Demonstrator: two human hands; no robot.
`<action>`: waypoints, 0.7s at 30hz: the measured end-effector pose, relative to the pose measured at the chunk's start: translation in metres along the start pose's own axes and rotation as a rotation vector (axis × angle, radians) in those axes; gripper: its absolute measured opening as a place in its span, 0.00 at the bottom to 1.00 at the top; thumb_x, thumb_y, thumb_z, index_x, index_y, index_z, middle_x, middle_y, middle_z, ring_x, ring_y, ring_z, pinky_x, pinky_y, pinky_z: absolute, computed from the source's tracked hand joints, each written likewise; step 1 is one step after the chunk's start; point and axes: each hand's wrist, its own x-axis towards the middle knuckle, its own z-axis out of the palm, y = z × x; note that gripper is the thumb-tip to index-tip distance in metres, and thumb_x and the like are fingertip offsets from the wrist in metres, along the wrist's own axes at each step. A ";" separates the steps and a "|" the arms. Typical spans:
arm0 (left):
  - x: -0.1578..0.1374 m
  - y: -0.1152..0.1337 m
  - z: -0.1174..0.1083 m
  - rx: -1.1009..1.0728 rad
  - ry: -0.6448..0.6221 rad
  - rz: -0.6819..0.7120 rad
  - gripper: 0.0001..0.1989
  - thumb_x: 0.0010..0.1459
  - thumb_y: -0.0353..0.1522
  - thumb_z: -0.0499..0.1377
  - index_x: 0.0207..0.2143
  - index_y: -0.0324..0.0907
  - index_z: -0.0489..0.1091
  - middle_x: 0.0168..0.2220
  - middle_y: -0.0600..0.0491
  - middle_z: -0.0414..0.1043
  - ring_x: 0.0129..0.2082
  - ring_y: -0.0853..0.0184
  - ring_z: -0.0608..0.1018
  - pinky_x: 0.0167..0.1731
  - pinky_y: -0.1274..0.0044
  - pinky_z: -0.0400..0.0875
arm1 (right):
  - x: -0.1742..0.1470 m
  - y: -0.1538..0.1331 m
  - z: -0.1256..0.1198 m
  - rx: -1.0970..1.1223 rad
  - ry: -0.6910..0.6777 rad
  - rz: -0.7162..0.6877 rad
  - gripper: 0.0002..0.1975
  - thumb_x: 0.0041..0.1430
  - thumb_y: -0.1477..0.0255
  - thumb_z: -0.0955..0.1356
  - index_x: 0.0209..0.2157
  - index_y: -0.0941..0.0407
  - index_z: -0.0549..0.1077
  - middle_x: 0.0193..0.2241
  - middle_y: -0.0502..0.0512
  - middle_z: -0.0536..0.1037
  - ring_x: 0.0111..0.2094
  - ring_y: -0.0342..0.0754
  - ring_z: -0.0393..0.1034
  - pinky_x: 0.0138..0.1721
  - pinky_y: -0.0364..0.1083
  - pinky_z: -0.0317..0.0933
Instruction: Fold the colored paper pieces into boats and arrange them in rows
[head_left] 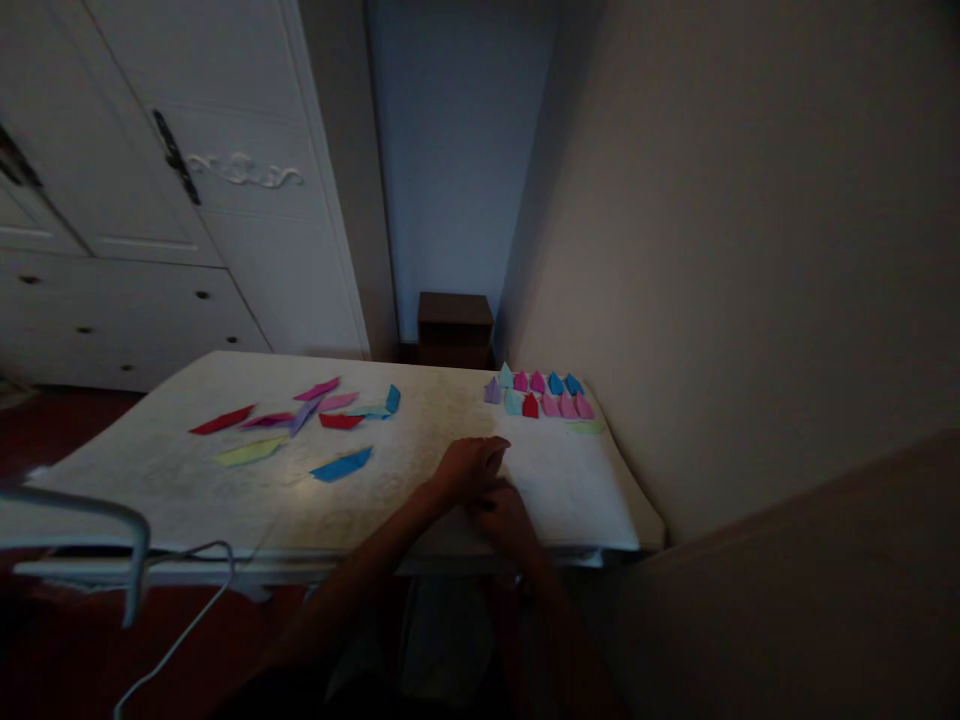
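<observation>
My left hand (469,468) is over the table's near half, fingers curled, thumb side toward my right hand (504,518). The right hand sits just below it, fingers closed, the two nearly touching. Whatever lies between them is hidden by the fingers and the dim light. Beyond them to the right stand rows of small folded papers with pointed tops, among them a red folded paper (530,405) and a purple one (492,391). A flat light green paper (585,427) lies by these rows. Left of my hands are scattered slanted folded strips, including a blue strip (342,465) and a yellow strip (251,452).
The pale table (420,520) runs along a wall (712,250) on the right. A grey metal tube (90,502) and a white cable (187,610) are at its near left. Behind are a white wardrobe (247,250) and a small brown cabinet (455,310).
</observation>
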 end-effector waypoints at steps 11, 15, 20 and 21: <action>-0.127 -0.068 -0.037 -0.232 0.225 -0.292 0.14 0.61 0.30 0.52 0.44 0.42 0.75 0.40 0.50 0.80 0.38 0.65 0.81 0.41 0.75 0.72 | -0.002 0.005 -0.003 0.115 -0.009 0.052 0.12 0.58 0.62 0.67 0.35 0.53 0.80 0.38 0.56 0.81 0.42 0.53 0.75 0.48 0.54 0.66; -0.144 -0.073 -0.031 -0.250 0.341 -0.292 0.13 0.61 0.31 0.52 0.43 0.42 0.75 0.40 0.50 0.80 0.38 0.66 0.80 0.41 0.76 0.71 | 0.004 -0.002 -0.004 0.136 -0.039 0.156 0.14 0.56 0.60 0.67 0.35 0.53 0.80 0.39 0.57 0.81 0.42 0.54 0.75 0.48 0.55 0.66; -0.151 -0.062 -0.031 -0.132 0.249 -0.280 0.09 0.55 0.31 0.56 0.36 0.41 0.75 0.30 0.51 0.78 0.31 0.65 0.79 0.36 0.75 0.70 | 0.030 -0.018 0.017 0.166 -0.021 0.223 0.17 0.55 0.59 0.67 0.37 0.57 0.79 0.36 0.58 0.81 0.38 0.53 0.75 0.41 0.51 0.68; -0.151 -0.060 -0.033 -0.115 0.223 -0.279 0.08 0.54 0.31 0.57 0.34 0.42 0.75 0.28 0.52 0.77 0.29 0.65 0.78 0.35 0.75 0.69 | 0.037 -0.022 0.025 0.173 -0.037 0.220 0.18 0.55 0.59 0.67 0.39 0.58 0.78 0.33 0.57 0.81 0.34 0.51 0.74 0.37 0.49 0.68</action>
